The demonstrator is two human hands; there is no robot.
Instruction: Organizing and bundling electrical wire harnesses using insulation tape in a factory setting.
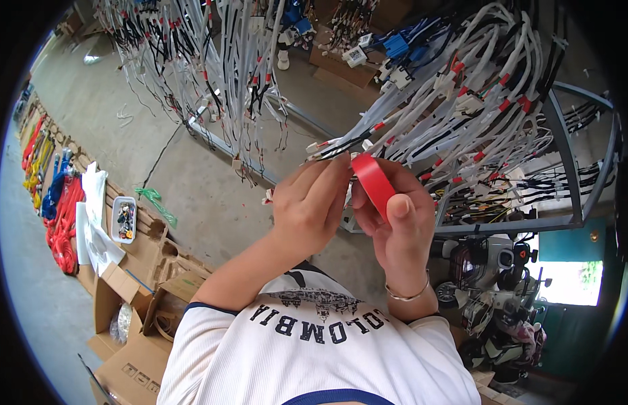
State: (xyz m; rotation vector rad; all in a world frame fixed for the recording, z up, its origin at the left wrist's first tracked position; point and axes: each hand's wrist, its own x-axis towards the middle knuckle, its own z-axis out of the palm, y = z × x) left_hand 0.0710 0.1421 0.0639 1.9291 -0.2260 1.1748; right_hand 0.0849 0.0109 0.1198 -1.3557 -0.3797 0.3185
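Observation:
A roll of red tape (372, 183) sits in my right hand (401, 216), its fingers and thumb closed around the ring. Close against it, my left hand (310, 202) is closed, fingertips pinched by the end of a wire bundle. The wire harness (368, 135) comes down from the upper right in white and black sleeves with red tape bands, and its white connectors (320, 146) stick out just beyond my left fingers. My fingers hide the exact spot where tape and wires meet.
Many more wire harnesses (239, 81) hang from a grey metal frame (516, 228) ahead. To the left are cardboard boxes (135, 364), a white tray of small parts (124, 219) and red wire bundles (65, 219). A motorbike (493, 270) stands at the right.

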